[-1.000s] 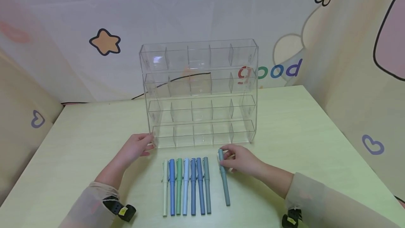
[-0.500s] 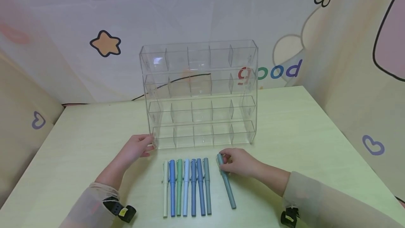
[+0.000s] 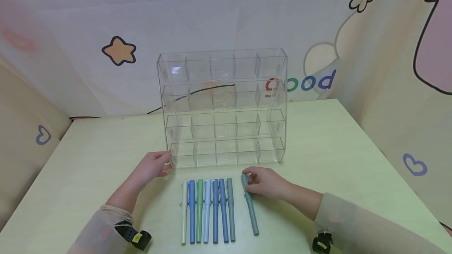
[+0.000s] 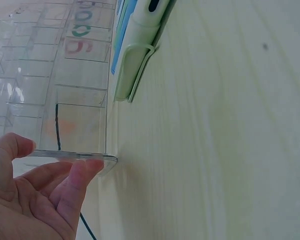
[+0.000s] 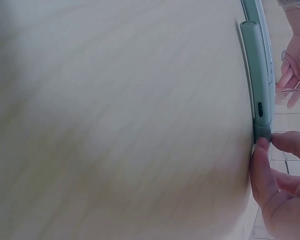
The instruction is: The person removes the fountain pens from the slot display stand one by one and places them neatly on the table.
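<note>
A clear plastic rack (image 3: 226, 141) with several tiers of small compartments stands upright on the table. My left hand (image 3: 152, 166) holds its lower left corner; in the left wrist view the thumb (image 4: 24, 146) and fingers lie about the side panel's edge. With thumb and fingertips, my right hand (image 3: 268, 182) pinches the capped upper end of a grey-green pen (image 3: 251, 214), which lies slightly slanted. To its left, several capped pens are lined up side by side: pale green (image 3: 184, 218), blue (image 3: 192, 216), green (image 3: 199, 214), light blue (image 3: 206, 216), darker blues and grey-green (image 3: 231, 214).
The pale wooden table (image 3: 335, 148) extends to both sides of the rack. Behind it hangs a printed cloth (image 3: 226, 19) with a star, a flower and coloured letters. Dark wrist cameras (image 3: 135, 236) sit on both sleeves.
The pen in my right hand has swung its lower end right, then partly back left, while its top shifted slightly toward me. My left hand stays at the rack's corner.
</note>
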Tool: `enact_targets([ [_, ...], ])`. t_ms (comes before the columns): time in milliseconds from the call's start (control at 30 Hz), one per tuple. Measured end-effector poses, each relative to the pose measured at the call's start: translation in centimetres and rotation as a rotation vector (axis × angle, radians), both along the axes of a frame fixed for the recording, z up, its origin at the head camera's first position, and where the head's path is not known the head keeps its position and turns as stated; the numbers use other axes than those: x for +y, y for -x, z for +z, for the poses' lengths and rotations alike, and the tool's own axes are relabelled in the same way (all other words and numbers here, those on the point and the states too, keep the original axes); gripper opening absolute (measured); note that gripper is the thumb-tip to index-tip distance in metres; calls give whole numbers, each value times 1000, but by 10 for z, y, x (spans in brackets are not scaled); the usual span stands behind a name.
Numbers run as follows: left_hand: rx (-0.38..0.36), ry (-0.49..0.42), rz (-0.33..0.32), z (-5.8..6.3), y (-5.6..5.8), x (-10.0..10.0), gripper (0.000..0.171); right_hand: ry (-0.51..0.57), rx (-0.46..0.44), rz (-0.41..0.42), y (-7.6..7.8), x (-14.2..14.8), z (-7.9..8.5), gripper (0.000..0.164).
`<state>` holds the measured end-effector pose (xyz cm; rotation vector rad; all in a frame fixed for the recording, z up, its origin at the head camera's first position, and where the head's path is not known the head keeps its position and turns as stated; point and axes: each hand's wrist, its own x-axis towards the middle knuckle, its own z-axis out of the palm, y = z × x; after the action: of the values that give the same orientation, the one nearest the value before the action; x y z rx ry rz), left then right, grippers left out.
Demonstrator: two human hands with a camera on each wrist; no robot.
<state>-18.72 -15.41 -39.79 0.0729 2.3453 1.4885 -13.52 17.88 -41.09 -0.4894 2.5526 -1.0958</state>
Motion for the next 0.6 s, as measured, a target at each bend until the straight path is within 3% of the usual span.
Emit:
enact_targets([
  [600, 9, 12, -6, 1, 0, -1, 51, -4, -44, -40, 5, -8, -3, 44],
])
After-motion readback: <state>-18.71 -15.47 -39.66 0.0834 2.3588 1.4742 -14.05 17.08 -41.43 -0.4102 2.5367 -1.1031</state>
